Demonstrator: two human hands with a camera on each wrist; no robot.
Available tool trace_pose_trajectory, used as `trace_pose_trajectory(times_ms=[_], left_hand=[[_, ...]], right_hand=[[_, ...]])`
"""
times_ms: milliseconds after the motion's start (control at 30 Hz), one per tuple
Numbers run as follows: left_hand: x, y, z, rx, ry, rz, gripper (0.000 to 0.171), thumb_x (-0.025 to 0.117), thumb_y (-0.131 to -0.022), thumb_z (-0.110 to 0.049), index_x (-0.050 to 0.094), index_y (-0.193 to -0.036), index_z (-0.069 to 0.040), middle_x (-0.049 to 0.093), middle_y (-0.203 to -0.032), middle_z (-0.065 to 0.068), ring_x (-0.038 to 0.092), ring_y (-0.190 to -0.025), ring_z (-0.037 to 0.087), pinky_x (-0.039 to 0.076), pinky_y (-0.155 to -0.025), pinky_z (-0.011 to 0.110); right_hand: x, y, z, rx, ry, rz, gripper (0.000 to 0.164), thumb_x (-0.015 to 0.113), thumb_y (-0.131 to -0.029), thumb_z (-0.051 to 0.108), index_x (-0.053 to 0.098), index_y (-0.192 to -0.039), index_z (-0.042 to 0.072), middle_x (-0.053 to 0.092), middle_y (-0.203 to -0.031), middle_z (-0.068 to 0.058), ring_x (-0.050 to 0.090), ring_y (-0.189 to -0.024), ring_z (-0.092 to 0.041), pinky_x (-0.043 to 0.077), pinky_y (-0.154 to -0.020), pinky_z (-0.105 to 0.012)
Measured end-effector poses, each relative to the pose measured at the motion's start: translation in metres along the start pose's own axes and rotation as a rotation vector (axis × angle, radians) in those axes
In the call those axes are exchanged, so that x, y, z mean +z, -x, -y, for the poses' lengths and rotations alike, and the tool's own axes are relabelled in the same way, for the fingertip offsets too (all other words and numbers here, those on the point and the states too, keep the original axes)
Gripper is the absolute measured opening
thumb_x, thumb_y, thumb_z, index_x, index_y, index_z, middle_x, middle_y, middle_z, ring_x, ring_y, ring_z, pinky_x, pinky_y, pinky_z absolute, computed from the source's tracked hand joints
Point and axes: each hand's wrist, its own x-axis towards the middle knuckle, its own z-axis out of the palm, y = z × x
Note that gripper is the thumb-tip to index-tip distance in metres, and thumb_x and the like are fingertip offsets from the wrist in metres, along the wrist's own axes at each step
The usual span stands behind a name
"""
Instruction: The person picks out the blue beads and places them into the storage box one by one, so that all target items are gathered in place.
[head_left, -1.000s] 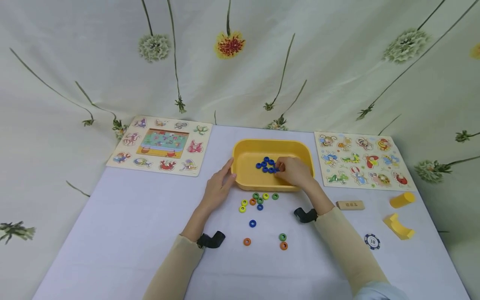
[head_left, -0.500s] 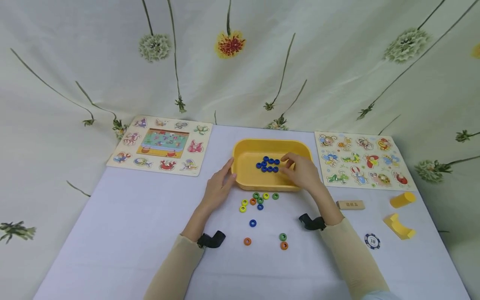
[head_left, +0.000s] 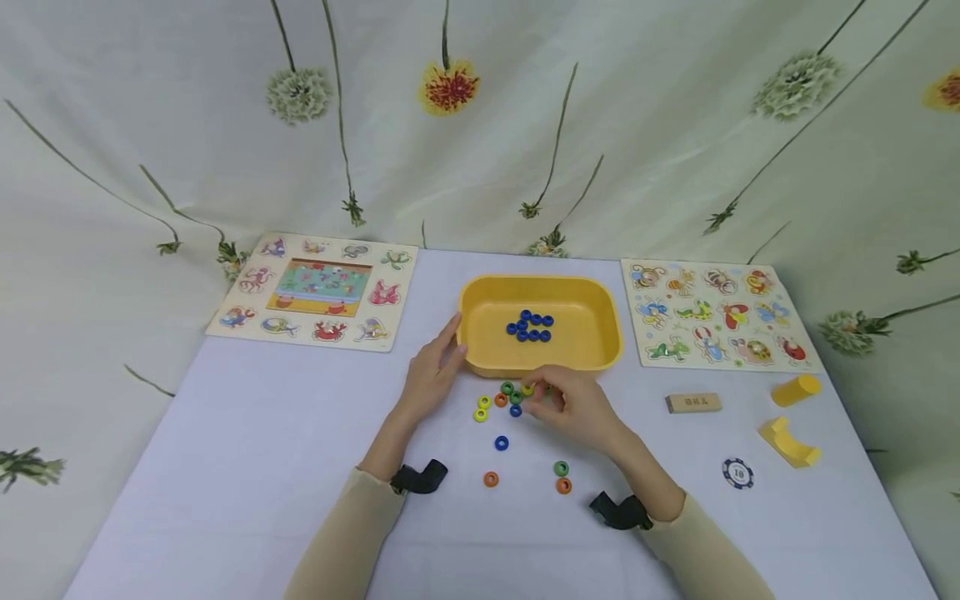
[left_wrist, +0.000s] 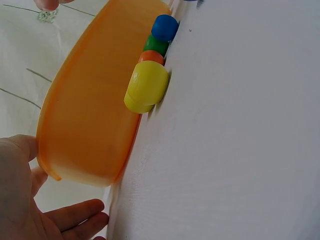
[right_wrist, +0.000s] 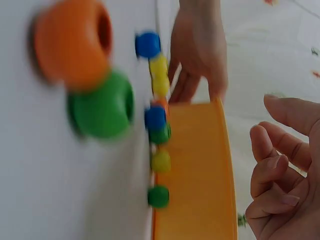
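Observation:
A yellow tray (head_left: 581, 333) holds several blue beads (head_left: 534, 336) in a cluster. My left hand (head_left: 431, 372) rests at the tray's left end, thumb against the rim and the other fingers stretched along its outer side. Over the loose beads in front of the tray hovers my right hand (head_left: 576, 408). Its thumb and index finger stand apart with nothing between them in the right wrist view, while the remaining fingers bend. Beneath its fingertips lie a yellow bead (head_left: 527, 390) and a blue bead (head_left: 515, 411). Green, orange and yellow beads (left_wrist: 150, 82) sit beside them.
Nearer the person lie a blue bead (head_left: 502, 443), orange beads (head_left: 491, 479) and a green bead (head_left: 561, 468). Picture puzzle boards flank the tray, one left (head_left: 247, 321) and one right (head_left: 678, 312). A wooden block (head_left: 693, 403), yellow cylinder (head_left: 795, 390), yellow arch (head_left: 789, 444) and chip (head_left: 738, 473) are at right.
My right hand has let go of the blue beads, left the tray and come toward me over the loose beads. My left hand stays at the tray's end. The head view has shifted slightly.

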Motion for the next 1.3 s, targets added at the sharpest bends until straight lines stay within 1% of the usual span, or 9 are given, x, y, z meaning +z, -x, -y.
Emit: trace_pose_trajectory(times_ms=[200,367,500,600,867,1033,1100,1200,1300], left_hand=[[0.000,0.000,0.000,0.008,0.002,-0.005,0.050,0.038,-0.093,-0.041,0.020,-0.140,-0.038,0.031,-0.143,-0.006,0.031,-0.129,0.025,0.025,-0.104,0.050],[-0.001,0.000,0.000,0.000,0.001,-0.017,0.050,0.038,-0.092,-0.042,0.022,-0.139,-0.038,0.035,-0.141,-0.005,0.033,-0.128,0.025,0.025,-0.104,0.050],[-0.001,0.001,0.001,0.004,0.005,-0.016,0.050,0.037,-0.092,-0.043,0.022,-0.139,-0.037,0.036,-0.141,-0.003,0.035,-0.127,0.027,0.026,-0.102,0.052],[-0.001,0.001,0.001,0.003,0.004,-0.015,0.050,0.037,-0.092,-0.044,0.022,-0.139,-0.038,0.036,-0.141,-0.004,0.035,-0.127,0.027,0.026,-0.102,0.052],[-0.001,0.000,0.001,0.005,0.004,-0.017,0.050,0.038,-0.092,-0.043,0.021,-0.139,-0.039,0.035,-0.141,-0.004,0.034,-0.128,0.025,0.026,-0.103,0.050],[-0.001,0.000,0.001,0.000,0.013,-0.009,0.050,0.038,-0.092,-0.042,0.020,-0.139,-0.040,0.034,-0.141,-0.005,0.033,-0.129,0.025,0.025,-0.104,0.049],[-0.001,0.000,0.000,0.000,0.014,-0.007,0.050,0.038,-0.092,-0.041,0.020,-0.139,-0.040,0.034,-0.142,-0.005,0.032,-0.129,0.025,0.025,-0.104,0.049],[0.000,0.000,0.000,0.009,0.012,-0.009,0.050,0.040,-0.093,-0.038,0.021,-0.139,-0.039,0.034,-0.141,-0.004,0.033,-0.128,0.026,0.026,-0.103,0.050],[0.000,0.000,0.000,0.021,0.005,-0.015,0.050,0.040,-0.093,-0.038,0.022,-0.139,-0.037,0.035,-0.141,-0.003,0.033,-0.128,0.026,0.027,-0.103,0.049]], right_hand=[[0.016,0.007,0.012,-0.031,0.015,0.113,0.027,0.067,-0.078,0.034,0.062,-0.101,0.019,0.052,-0.075,0.018,0.040,-0.052,-0.004,0.032,-0.046,-0.015],[0.026,0.009,0.011,0.001,0.052,0.170,0.029,0.069,-0.076,0.033,0.062,-0.099,0.018,0.053,-0.074,0.016,0.040,-0.055,-0.003,0.033,-0.049,-0.015],[0.035,0.010,0.009,0.027,0.107,0.231,0.027,0.069,-0.075,0.035,0.062,-0.097,0.019,0.055,-0.074,0.015,0.043,-0.058,-0.003,0.035,-0.053,-0.015],[0.041,0.011,0.007,0.036,0.138,0.262,0.026,0.069,-0.075,0.035,0.062,-0.097,0.020,0.054,-0.071,0.016,0.045,-0.060,-0.004,0.036,-0.055,-0.016],[0.050,0.012,0.000,0.044,0.178,0.301,0.025,0.069,-0.075,0.036,0.063,-0.095,0.021,0.050,-0.068,0.017,0.045,-0.061,-0.003,0.038,-0.060,-0.017],[0.052,0.012,-0.004,0.035,0.186,0.309,0.019,0.068,-0.076,0.033,0.063,-0.090,0.023,0.051,-0.068,0.017,0.046,-0.063,-0.002,0.038,-0.062,-0.017],[0.049,0.012,-0.002,0.035,0.184,0.295,0.016,0.068,-0.076,0.032,0.062,-0.088,0.024,0.051,-0.068,0.018,0.046,-0.063,-0.002,0.038,-0.060,-0.017],[0.036,0.008,0.002,0.031,0.152,0.239,0.015,0.068,-0.076,0.031,0.062,-0.088,0.025,0.051,-0.070,0.018,0.045,-0.061,-0.002,0.037,-0.056,-0.016],[0.013,-0.002,0.003,0.017,0.108,0.134,0.015,0.068,-0.077,0.028,0.062,-0.089,0.022,0.052,-0.072,0.016,0.045,-0.059,-0.005,0.038,-0.052,-0.017]])
